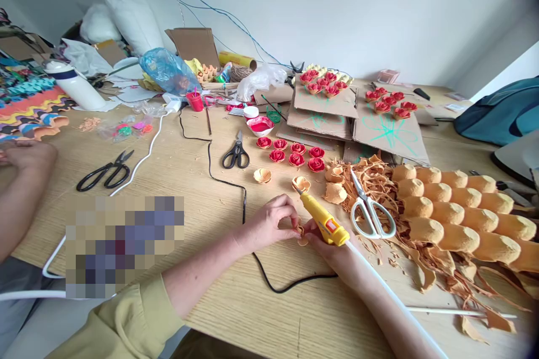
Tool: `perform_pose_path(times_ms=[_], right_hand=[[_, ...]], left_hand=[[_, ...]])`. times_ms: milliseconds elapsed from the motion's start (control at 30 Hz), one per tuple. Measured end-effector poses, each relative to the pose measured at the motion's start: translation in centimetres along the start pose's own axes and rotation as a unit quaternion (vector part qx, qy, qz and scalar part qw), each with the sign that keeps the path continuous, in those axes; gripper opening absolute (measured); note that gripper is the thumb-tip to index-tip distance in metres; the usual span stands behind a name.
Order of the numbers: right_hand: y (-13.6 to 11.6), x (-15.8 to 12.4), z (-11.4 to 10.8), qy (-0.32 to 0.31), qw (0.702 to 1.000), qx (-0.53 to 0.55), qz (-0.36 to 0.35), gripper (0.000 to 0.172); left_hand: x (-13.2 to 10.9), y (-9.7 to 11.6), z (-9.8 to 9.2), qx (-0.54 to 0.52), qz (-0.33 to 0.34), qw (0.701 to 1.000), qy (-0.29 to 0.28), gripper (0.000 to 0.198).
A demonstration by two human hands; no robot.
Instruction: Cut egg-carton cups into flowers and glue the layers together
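My left hand [275, 223] is closed, its fingertips pinching a small curled piece of orange egg-carton pulp [301, 235]. Around a yellow hot glue gun [322, 216] my right hand [332, 252] is closed, fingertips meeting the same piece. The gun's handle is hidden in my palm; a long white rod [385, 293] runs from its rear along my forearm. Its nozzle points at an unpainted pulp flower [301, 183]; whether they touch I cannot tell. Another plain pulp flower [262, 175] lies to the left, with several red-painted flowers [297, 159] behind.
White-handled scissors [373, 213] lie by pulp scraps [374, 179] and an egg tray [457, 205]. Black scissors [236, 152], a red paint dish [260, 125] and cardboard [389, 132] bearing red flowers lie beyond. A black cord [245, 202] crosses the table. Another person's hand [31, 151] is at left.
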State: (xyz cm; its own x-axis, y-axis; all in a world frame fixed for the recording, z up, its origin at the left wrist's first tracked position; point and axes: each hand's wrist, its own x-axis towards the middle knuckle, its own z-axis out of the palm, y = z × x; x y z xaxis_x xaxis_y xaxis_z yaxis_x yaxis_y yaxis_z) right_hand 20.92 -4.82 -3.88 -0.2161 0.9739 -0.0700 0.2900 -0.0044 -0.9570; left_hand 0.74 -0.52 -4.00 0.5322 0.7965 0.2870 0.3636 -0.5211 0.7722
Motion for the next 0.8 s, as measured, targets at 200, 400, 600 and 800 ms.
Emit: perform_pose_path(times_ms=[200,400,600,800], right_hand=[[-0.23,-0.16,0.62,0.062,0.997,-0.051,-0.017,0.022],[0.25,-0.23,0.83,0.067,0.995,-0.065,-0.024,0.023],[0.48,-0.51,1.05,0.081,0.989,-0.123,-0.017,0.025],[0.11,-0.52,0.95,0.086,0.985,-0.148,-0.023,0.020]], left_hand=[[-0.31,0.31,0.24,-0.010,-0.043,0.999,-0.011,0.017],[-0.64,0.34,-0.04,-0.036,-0.050,0.997,-0.040,0.012],[-0.93,-0.08,0.47,-0.042,-0.041,0.998,-0.028,0.017],[-0.93,0.64,0.38,-0.017,-0.052,0.998,-0.019,0.016]])
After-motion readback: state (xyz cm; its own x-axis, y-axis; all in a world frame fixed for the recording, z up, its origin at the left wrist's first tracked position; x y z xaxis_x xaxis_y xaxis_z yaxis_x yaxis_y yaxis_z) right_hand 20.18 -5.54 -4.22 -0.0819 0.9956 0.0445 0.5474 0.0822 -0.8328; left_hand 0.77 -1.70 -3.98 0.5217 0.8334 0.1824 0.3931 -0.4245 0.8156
